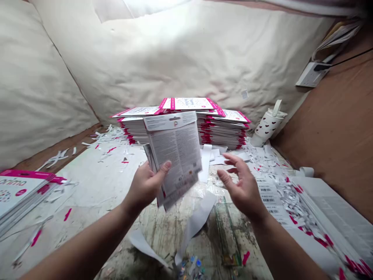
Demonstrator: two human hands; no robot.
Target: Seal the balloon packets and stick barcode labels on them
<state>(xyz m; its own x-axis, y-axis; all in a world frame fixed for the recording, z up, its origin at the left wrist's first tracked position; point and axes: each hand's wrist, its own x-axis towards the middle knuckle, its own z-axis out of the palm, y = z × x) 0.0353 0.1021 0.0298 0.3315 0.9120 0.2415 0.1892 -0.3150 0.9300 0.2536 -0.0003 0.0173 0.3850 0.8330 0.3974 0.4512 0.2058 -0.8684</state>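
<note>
My left hand [147, 184] grips a thin bundle of grey printed cards [175, 153], held upright with the text side toward me, thumb pressed on the front. My right hand [240, 184] hovers just to the right of the bundle, fingers spread and holding nothing. Behind the cards lies a wide stack of pink-edged cards [215, 128] on the table [96, 182]. A long white paper strip [196, 219] curls on the table below the bundle.
Another pink-edged stack [20, 194] sits at the left edge. Barcode label sheets [269, 196] and paper scraps [288, 194] cover the right side. A white heart-patterned cup [268, 124] stands at the back right, a power strip [311, 74] on the brown wall, and a clear ruler [227, 229] lies near me.
</note>
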